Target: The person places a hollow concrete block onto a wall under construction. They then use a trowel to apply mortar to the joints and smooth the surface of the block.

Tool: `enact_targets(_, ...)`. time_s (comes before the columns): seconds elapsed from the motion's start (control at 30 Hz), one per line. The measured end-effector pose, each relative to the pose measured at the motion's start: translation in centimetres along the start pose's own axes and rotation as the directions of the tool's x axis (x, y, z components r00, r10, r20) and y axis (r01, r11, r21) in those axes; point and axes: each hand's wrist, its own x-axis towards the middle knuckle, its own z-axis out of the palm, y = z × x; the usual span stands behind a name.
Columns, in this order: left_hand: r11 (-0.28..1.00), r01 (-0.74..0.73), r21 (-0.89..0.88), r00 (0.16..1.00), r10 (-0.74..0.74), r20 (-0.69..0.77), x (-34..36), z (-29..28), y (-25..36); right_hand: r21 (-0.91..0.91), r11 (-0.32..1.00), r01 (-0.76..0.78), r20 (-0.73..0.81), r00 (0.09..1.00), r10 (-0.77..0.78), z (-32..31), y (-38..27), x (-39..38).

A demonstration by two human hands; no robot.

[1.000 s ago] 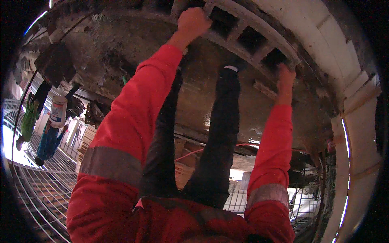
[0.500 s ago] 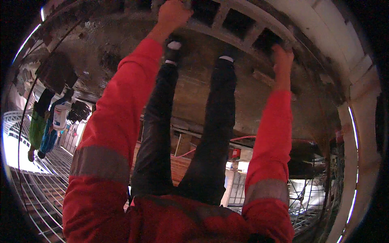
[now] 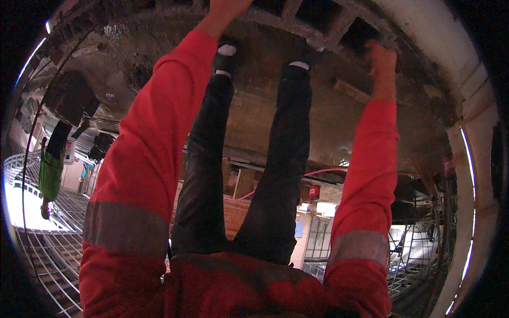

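A grey hollow block piece (image 3: 289, 13) with a row of square openings spans the top of the view, apparently concrete. My left hand (image 3: 229, 7) is at its left part, closed, with the fingertips cut off by the upper edge. At its right end my right hand (image 3: 384, 59) has its fingers curled over the rim beside an opening. Both arms, in red sleeves with grey bands, reach straight out. Between them my legs (image 3: 270, 143) stand apart in dark trousers on the brown floor (image 3: 254, 114).
A short flat strip (image 3: 352, 90) lies near my right hand. Behind my legs are a red hose (image 3: 323, 171) and a red container (image 3: 314, 192). At far left a person in green (image 3: 50, 177) stands by white metal bars (image 3: 53, 265). A pale wall (image 3: 480, 127) borders the right.
The grey piece and my left hand have shifted up in the view; my right hand has moved up and right. At far left, a person in blue no longer shows.
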Motion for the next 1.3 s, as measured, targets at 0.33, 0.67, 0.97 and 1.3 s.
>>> enact_targets(0.33, 0.994, -0.039, -0.099, 0.999, 0.041, 0.024, -0.4, 1.6, -0.7, -0.192, 0.971, 0.144, 0.048, 0.989, -0.137, 0.6, 2.7, 1.8)
enact_targets(0.67, 0.995, -0.065, -0.072, 0.998, 0.066, 0.003, -0.9, 0.3, 1.1, 0.052, 0.952, 0.301, -0.032, 0.953, -0.3, -0.7, 1.6, 1.0)
enact_targets(0.97, 0.976, -0.216, 0.027, 0.957, 0.217, -0.193, -0.6, 2.1, -0.1, -0.224, 0.949, 0.22, 0.087, 0.975, -0.205, -1.5, -0.3, 0.3)
enact_targets(1.3, 0.999, -0.023, -0.035, 0.999, 0.022, -0.026, -0.8, 1.5, 1.3, -0.093, 0.993, 0.074, 0.036, 0.997, -0.071, -1.6, 0.2, 1.2)
